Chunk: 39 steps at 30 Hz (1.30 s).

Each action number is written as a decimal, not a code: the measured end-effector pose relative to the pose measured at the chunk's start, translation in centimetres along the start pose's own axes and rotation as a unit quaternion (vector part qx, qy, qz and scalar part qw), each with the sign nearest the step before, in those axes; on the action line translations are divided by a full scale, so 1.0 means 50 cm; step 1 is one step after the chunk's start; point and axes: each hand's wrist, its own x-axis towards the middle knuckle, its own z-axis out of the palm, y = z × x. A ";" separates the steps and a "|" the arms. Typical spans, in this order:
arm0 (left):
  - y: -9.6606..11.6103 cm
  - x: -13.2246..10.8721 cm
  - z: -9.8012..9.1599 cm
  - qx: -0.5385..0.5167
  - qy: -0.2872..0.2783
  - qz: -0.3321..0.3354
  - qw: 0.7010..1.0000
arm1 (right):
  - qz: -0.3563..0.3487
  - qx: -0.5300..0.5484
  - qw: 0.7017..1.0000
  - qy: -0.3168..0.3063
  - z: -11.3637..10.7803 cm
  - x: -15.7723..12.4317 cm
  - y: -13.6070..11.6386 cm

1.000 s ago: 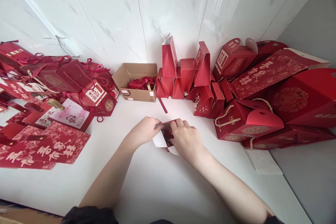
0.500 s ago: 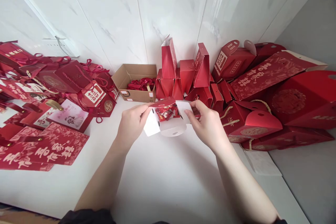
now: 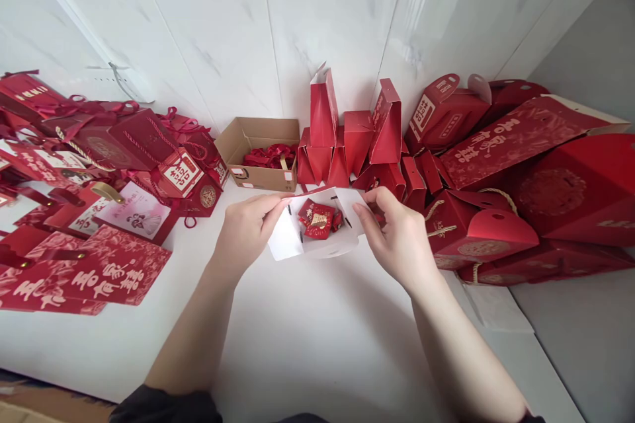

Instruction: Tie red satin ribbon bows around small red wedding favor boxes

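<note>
Between my hands is a small gift box [image 3: 327, 250] with its top open, white on the inside and red on the outside. Several red wrapped sweets [image 3: 318, 219] with gold print lie inside it. My left hand [image 3: 248, 228] pinches the box's left flap and edge between thumb and fingers. On the other side my right hand [image 3: 397, 234] grips the right flap, thumb on its inner face. The outside of the box is mostly hidden from above.
Behind the box stand several red folded boxes [image 3: 354, 139] and a brown carton [image 3: 260, 178] holding red ribbon. Finished-looking red gift boxes [image 3: 119, 135] and red bags [image 3: 116, 268] crowd the left; larger red boxes [image 3: 555, 192] are piled right, against the tiled wall [image 3: 213, 33].
The box has tipped and its top flaps stand wider apart, so more of the sweets and white inside show. Both hands keep their hold; the view has shifted slightly.
</note>
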 end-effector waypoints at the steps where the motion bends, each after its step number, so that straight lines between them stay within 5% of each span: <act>1: 0.000 0.001 0.000 -0.005 -0.008 -0.007 1.000 | 0.000 0.003 1.000 -0.005 0.002 0.000 0.001; 4: -0.007 0.005 0.010 -0.036 -0.026 -0.053 0.998 | -0.003 0.016 1.000 -0.026 0.014 0.001 0.006; 7: -0.023 0.010 0.031 -0.115 -0.101 -0.113 0.982 | 0.008 -0.001 0.996 -0.089 0.032 0.005 0.013; 13: -0.048 0.018 0.058 -0.249 -0.291 -0.252 0.889 | -0.002 -0.048 0.955 -0.294 0.048 0.008 0.024; 20: -0.056 0.021 0.038 -0.267 -0.384 -0.217 0.857 | -0.022 -0.006 0.929 -0.368 0.023 0.007 0.032; 28: -0.064 0.017 0.047 -0.171 -0.377 -0.128 0.901 | -0.034 -0.045 0.926 -0.373 0.045 0.001 0.031; 39: -0.077 0.014 0.065 -0.121 -0.347 -0.124 0.922 | -0.022 -0.044 0.914 -0.404 0.087 0.003 0.039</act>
